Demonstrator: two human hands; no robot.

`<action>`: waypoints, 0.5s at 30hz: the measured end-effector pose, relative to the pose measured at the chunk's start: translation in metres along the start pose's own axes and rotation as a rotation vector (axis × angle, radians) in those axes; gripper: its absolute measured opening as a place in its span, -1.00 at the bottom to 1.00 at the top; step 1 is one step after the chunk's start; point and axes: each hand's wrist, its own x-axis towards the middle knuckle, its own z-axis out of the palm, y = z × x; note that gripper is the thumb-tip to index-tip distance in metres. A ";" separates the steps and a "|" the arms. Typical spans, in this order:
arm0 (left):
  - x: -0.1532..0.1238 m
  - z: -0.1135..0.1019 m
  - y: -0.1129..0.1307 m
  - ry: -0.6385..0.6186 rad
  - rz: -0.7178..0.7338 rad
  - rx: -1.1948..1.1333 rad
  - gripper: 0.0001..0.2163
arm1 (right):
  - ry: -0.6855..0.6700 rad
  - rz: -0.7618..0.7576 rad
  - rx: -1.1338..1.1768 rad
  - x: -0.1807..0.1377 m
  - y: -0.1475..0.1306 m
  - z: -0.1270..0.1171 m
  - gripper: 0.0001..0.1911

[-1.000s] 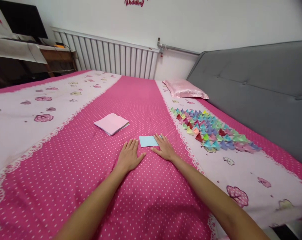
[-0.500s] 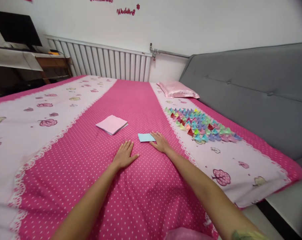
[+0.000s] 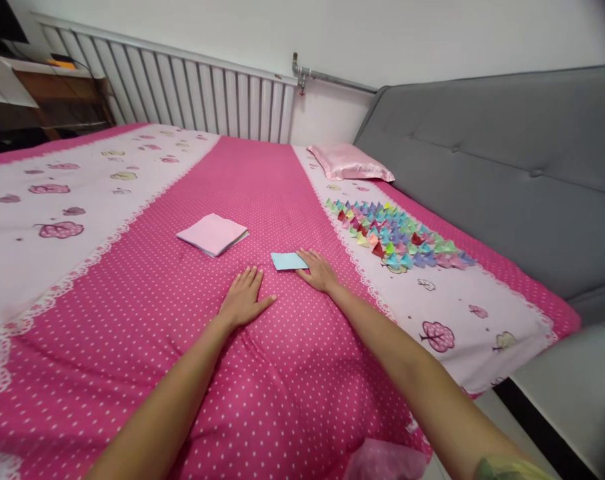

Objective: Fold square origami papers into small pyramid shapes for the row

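A small light-blue piece of paper (image 3: 285, 261) lies near the middle of the bed, in front of me. My right hand (image 3: 319, 272) has its right end between the thumb and the fingers, and the fingers cover that end. To the left, my left hand (image 3: 243, 297) rests flat on the dotted pink bedsheet (image 3: 182, 313), its thumb spread out to the right and nothing in it. Farther off on the left is a stack of square paper sheets (image 3: 213, 233) with a pale pink one on top. Several small folded paper pieces (image 3: 397, 233) in many colours stand in rows on the right.
A pink satin pillow (image 3: 351, 161) lies at the far right, against the grey padded headboard (image 3: 487, 160). Behind the bed runs a white radiator (image 3: 182, 87) with a pipe (image 3: 337, 79). A wooden desk (image 3: 62, 93) stands at the far left.
My view has tilted down and shifted slightly, so the wall lettering is out of sight. Both hands keep about the same place relative to the blue paper.
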 end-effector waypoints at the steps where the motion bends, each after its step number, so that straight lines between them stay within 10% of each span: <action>1: 0.000 0.000 0.001 -0.004 -0.002 -0.002 -0.24 | 0.001 -0.001 0.002 0.000 0.001 0.000 -0.39; 15: 0.001 0.000 0.006 0.000 -0.010 0.031 -0.26 | 0.050 -0.023 0.036 -0.002 0.004 -0.002 -0.45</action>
